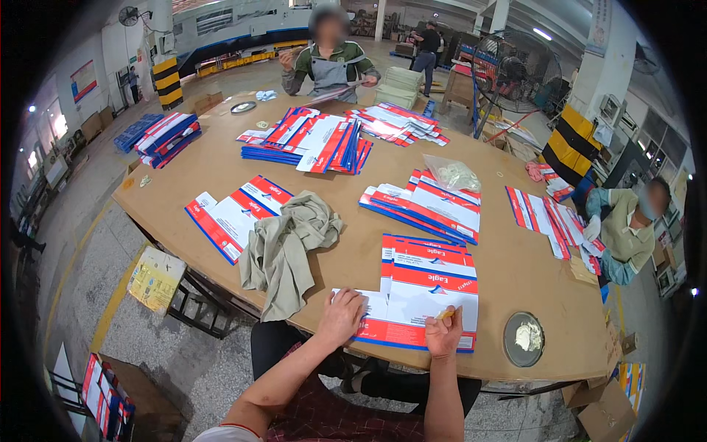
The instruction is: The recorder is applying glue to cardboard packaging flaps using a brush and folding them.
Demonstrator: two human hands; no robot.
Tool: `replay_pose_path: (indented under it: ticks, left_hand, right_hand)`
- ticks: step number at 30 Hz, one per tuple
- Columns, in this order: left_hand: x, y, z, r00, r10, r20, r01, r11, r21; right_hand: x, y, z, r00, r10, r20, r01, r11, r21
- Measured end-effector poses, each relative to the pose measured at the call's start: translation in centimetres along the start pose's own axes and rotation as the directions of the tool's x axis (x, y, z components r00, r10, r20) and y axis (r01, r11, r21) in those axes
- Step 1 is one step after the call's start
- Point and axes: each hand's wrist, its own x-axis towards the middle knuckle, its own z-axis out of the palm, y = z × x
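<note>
Flat on the table before me lies a red, white and blue printed carton sheet (412, 306), overlapping others of its kind. My left hand (342, 315) rests on the sheet's left part with fingers extended and holds nothing. Over the sheet's right side, my right hand (443, 337) pinches a small yellowish piece (446, 313); its exact kind is too small to make out. Right of that hand sits a round dark dish (508, 348) with white paste (528, 337) in it. Left of my left hand, a crumpled grey-green cloth (291, 247) hangs over the table's near edge.
More printed carton sheets lie in stacks (423, 206) and piles (309, 140) on the brown table (545, 272). A clear plastic bag (453, 174) rests on one stack. Co-workers sit across (331, 66) and at right (626, 228). A stool (156, 280) stands left.
</note>
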Motion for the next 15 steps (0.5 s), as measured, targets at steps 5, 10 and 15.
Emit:
replay_pose_path:
  ticks: [5,10,15]
  left_hand:
    - [1.3,0.4,0.5,0.998,-0.036,0.042,0.032,0.995,0.099]
    - [1.2,1.4,0.6,1.0,0.011,-0.023,-0.007,0.982,0.191]
    - [1.5,0.8,1.4,0.998,0.041,0.046,-0.049,0.98,0.195]
  right_hand:
    - [0.2,0.1,0.2,0.999,0.008,-0.033,-0.008,1.0,-0.006]
    - [0.3,0.2,0.1,0.998,0.002,-0.061,-0.002,1.0,-0.011]
    - [0.8,0.1,0.6,0.998,-0.005,-0.065,0.004,1.0,-0.016]
